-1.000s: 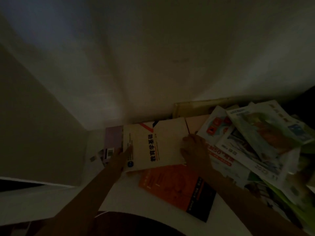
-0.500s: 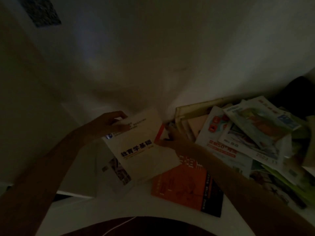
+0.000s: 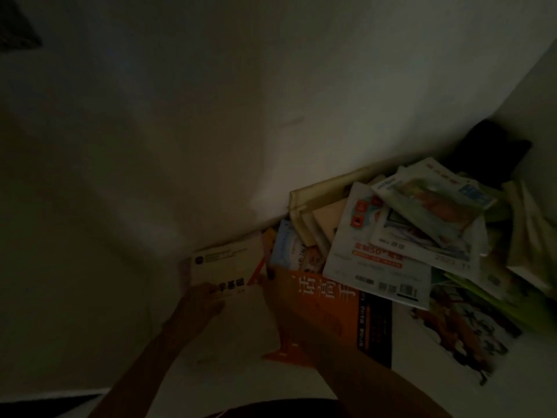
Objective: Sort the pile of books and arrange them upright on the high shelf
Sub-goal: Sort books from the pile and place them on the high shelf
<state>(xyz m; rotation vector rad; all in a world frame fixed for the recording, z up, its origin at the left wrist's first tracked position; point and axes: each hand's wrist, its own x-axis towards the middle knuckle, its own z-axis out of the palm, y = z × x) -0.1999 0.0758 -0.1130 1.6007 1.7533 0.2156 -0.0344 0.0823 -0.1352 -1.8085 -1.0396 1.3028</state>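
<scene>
Cream book (image 3: 229, 267): held upright against the wall, your left hand (image 3: 200, 306) with fingers curled on its lower edge; your right hand (image 3: 271, 285) touches its right edge, grip unclear; orange book (image 3: 325, 315) lies under that wrist; book pile (image 3: 422, 236) beyond.

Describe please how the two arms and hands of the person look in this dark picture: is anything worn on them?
Both forearms are bare up to the bottom edge of the picture; no sleeve, glove, watch or bracelet shows. The left hand and the right hand also carry nothing visible, though the light is too dim to rule out a thin ring. No markings can be made out.
</scene>
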